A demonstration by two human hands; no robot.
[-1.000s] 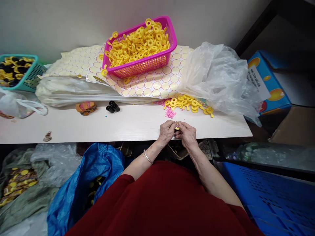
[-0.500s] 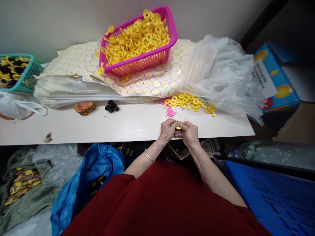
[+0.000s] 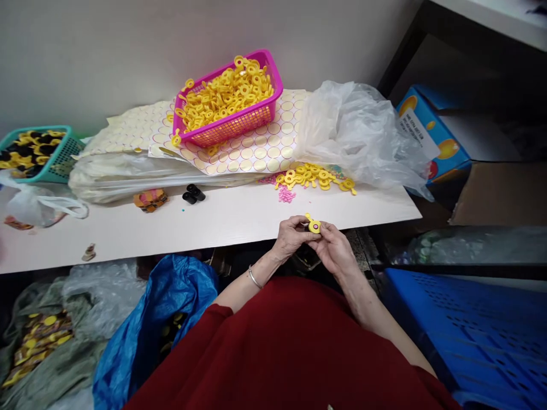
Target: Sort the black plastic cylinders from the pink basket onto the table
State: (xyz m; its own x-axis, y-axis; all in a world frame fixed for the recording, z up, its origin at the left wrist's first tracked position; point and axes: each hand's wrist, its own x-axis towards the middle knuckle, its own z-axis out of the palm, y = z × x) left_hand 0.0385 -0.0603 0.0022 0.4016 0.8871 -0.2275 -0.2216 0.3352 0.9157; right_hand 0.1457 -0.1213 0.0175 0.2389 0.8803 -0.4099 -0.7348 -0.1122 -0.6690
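Between my two hands is a small yellow ring-shaped plastic piece (image 3: 315, 226) with a short tab, a pink centre and something dark beneath it. My left hand (image 3: 291, 234) pinches it from the left, and my right hand (image 3: 335, 246) grips its right edge with thumb and fingers. Both are just over the table's front edge. Beyond them lies a loose pile of similar yellow ring pieces (image 3: 318, 176), with small pink beads (image 3: 286, 195) in front of it.
A pink basket (image 3: 231, 128) full of yellow pieces stands on sticker sheets (image 3: 260, 154). Left are a teal basket (image 3: 60, 162), black cylinders (image 3: 194, 194) and an orange-brown bundle (image 3: 150, 200). Clear plastic bags (image 3: 354, 125) lie right. Below are a blue sack (image 3: 141, 324) and blue crate (image 3: 478, 324).
The yellow piece has turned so its ring face and tab now show between my fingers. My right hand has shifted slightly right and down. The camera view has also shifted.
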